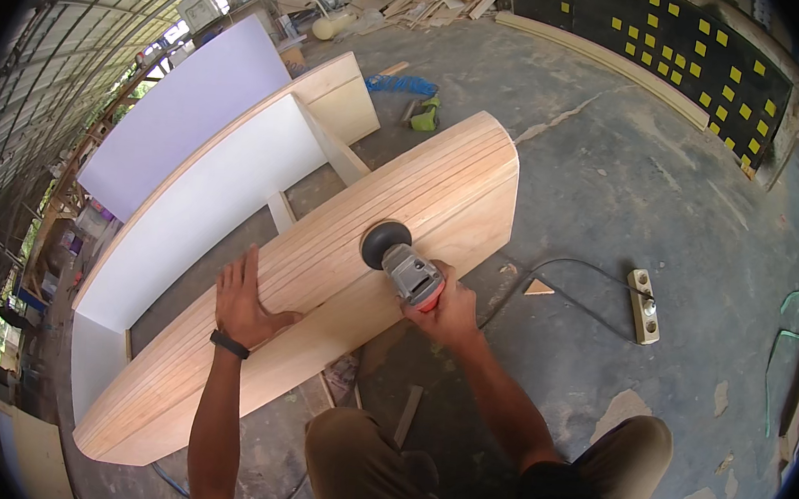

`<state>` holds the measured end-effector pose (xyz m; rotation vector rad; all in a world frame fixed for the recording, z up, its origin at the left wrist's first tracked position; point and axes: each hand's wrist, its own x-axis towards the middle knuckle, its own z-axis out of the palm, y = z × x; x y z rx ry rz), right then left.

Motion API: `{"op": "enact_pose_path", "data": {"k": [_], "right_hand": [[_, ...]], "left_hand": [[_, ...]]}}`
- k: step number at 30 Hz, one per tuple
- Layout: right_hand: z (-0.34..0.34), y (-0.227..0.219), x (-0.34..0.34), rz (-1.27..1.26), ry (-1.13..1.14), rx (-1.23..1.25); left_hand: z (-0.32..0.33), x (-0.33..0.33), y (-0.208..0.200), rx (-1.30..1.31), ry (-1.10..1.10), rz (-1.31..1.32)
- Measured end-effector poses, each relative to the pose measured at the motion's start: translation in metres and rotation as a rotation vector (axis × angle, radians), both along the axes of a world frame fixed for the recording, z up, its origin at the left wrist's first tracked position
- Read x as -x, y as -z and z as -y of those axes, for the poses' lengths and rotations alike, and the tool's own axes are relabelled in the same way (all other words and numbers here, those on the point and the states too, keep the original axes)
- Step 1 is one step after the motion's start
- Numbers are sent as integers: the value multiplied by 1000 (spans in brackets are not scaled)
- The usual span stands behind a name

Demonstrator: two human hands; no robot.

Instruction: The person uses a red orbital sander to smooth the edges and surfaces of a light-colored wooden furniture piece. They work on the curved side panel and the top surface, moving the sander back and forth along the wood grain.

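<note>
A long curved wooden panel, with lengthwise grooves along its upper part, lies slantwise across the middle. My right hand is wrapped round the red and grey body of an angle sander. The tool's round black pad rests against the grooved wood. My left hand, a dark band at its wrist, lies flat on the panel with fingers spread. White and bare wood pieces join the panel into a frame behind it.
A power strip with a plugged-in cord lies on the concrete floor at the right, near a small wooden triangle. Blue rope and a green item lie beyond the panel. A lavender board stands at the far left.
</note>
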<state>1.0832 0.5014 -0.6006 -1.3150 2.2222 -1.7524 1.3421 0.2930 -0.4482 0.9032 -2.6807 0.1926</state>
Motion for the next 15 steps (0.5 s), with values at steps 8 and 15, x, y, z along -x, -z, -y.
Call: {"op": "enact_pose_path", "data": {"k": [8, 15], "right_hand": [[-18, -13, 112, 306, 227, 301], [-20, -14, 201, 452, 282, 477]], "left_hand": [[1, -4, -2, 9, 16, -6], [-1, 7, 1, -8, 32, -22]]}}
